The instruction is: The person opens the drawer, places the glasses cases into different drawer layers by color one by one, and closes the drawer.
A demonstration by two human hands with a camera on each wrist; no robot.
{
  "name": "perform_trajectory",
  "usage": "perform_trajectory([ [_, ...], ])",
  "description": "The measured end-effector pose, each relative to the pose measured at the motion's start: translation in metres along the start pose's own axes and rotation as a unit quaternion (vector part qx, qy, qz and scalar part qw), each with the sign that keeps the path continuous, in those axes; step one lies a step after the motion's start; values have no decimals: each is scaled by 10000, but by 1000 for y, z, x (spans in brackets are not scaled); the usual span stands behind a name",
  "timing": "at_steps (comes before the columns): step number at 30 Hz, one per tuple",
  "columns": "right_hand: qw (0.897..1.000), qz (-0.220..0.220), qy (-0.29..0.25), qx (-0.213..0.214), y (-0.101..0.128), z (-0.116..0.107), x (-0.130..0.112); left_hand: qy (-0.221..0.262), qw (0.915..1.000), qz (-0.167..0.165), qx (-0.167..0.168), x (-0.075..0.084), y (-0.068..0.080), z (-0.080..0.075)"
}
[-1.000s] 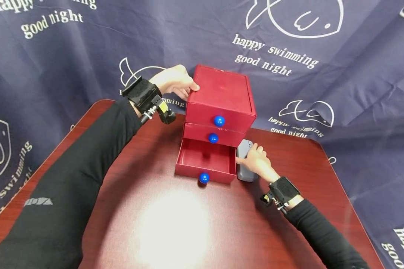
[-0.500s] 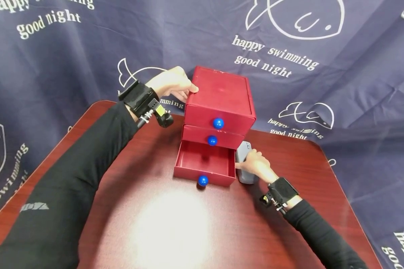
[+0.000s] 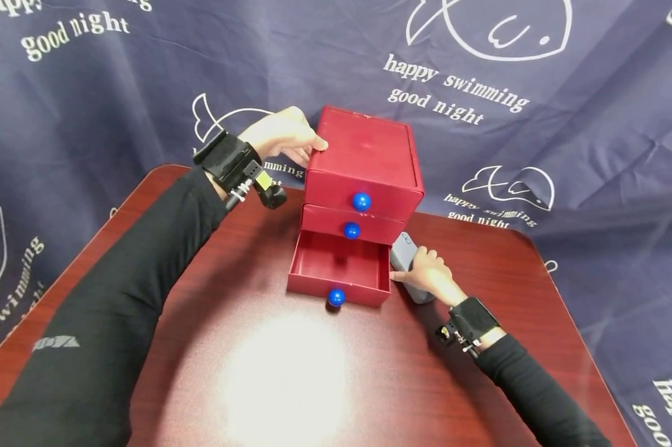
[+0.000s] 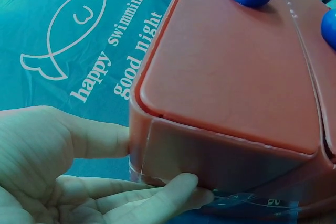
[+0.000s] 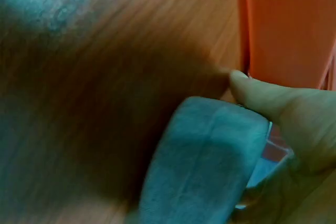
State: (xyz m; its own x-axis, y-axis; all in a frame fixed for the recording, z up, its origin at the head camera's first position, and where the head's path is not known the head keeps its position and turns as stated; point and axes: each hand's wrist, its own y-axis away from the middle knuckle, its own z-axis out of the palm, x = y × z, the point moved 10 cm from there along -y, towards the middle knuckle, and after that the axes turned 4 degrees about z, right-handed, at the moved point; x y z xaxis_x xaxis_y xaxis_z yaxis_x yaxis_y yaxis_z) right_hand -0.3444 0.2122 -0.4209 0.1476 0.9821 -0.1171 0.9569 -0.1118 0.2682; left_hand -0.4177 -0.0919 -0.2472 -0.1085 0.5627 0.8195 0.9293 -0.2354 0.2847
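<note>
A small red drawer cabinet (image 3: 364, 149) with blue round knobs stands on the table, its bottom drawer (image 3: 338, 282) pulled out and bare inside. My left hand (image 3: 282, 133) grips the cabinet's upper left edge. In the left wrist view, the thumb (image 4: 102, 137) meets the top edge while the fingers (image 4: 173, 192) lie along the side. Right of the drawer, my right hand (image 3: 428, 273) holds a long grey case (image 3: 404, 251) with rounded ends. The right thumb (image 5: 257, 93) reaches past the case to the drawer's side wall; the other fingers lie on the case's far side, partly hidden.
The reddish wooden table (image 3: 202, 347) has a bright glare patch in front of the cabinet. A dark blue curtain (image 3: 336, 56) with white fish and lettering hangs behind and at both sides. The upper two drawers are closed.
The grey case has turned slightly, its near end swinging right, and the right fingers have closed around it more. The left hand keeps its place on the cabinet.
</note>
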Motion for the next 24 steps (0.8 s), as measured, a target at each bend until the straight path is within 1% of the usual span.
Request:
perform_trajectory([
  [5,9994,-250,1,-260,-3,-4,5,-15,10000,22,-44,0,-1,0],
  [10,9982,-371,134,-442,-2,-6,6,-57,10000,51,-35,-1,0,0],
  [18,9974,-428,228,-525,0,-9,6,-4,10000,48,-42,-1,-1,-1],
  [24,9962,-619,222,-563,5,-8,7,-73,9999,35,-80,-1,-1,0],
])
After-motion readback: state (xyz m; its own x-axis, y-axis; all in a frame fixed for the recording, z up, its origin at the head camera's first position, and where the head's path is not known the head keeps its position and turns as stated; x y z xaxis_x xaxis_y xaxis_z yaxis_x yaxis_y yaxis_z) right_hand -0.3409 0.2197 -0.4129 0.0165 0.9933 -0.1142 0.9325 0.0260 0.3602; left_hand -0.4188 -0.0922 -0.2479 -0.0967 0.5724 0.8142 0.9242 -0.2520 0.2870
